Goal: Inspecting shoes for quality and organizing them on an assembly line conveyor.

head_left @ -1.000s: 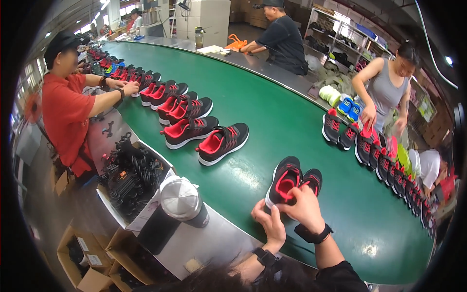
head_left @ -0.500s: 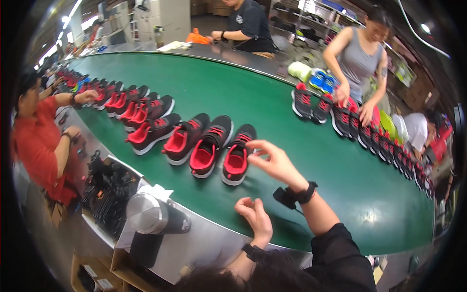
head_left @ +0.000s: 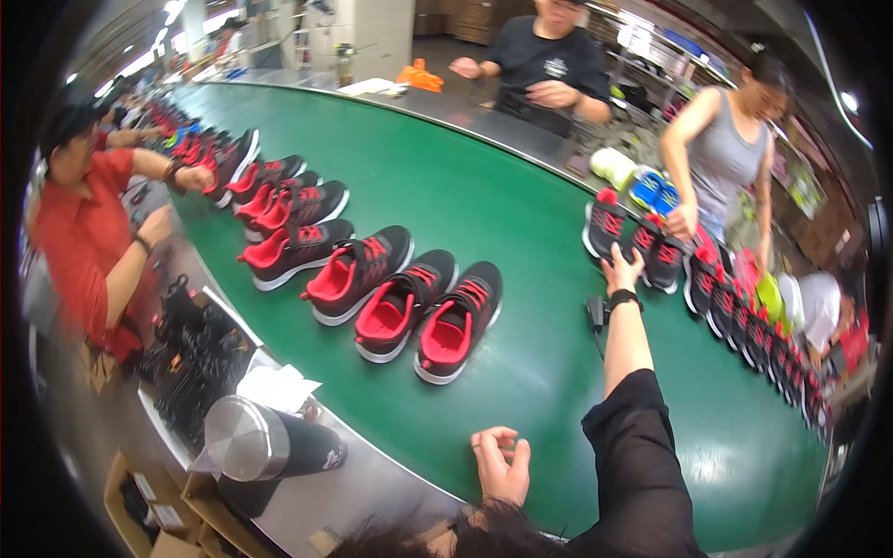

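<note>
My right hand [head_left: 621,268] is stretched far over the green belt, fingers apart, at the near side of the black-and-red sneakers by the far edge. Its fingertips are beside a sneaker [head_left: 605,226] and a neighbouring sneaker [head_left: 644,234]; whether they touch is unclear. Above the belt's near edge hovers my left hand [head_left: 502,467], fingers loosely curled, thumb apart, nothing in it. Ahead and to its left stands a row of black sneakers with red linings, the nearest sneaker [head_left: 458,324] beside another sneaker [head_left: 406,305].
A steel-lidded dark tumbler [head_left: 270,442] and white tissue [head_left: 276,386] stand on the near ledge, beside a tray of black parts [head_left: 191,358]. Co-workers are at left in red [head_left: 88,242], across in black [head_left: 549,70] and in grey [head_left: 721,139]. Blue shoes [head_left: 654,192] lie beyond.
My right hand has gone from beside the nearest sneaker to the far-edge row. My left hand remains near the belt's front edge. The person in black has turned toward the belt; the view has shifted.
</note>
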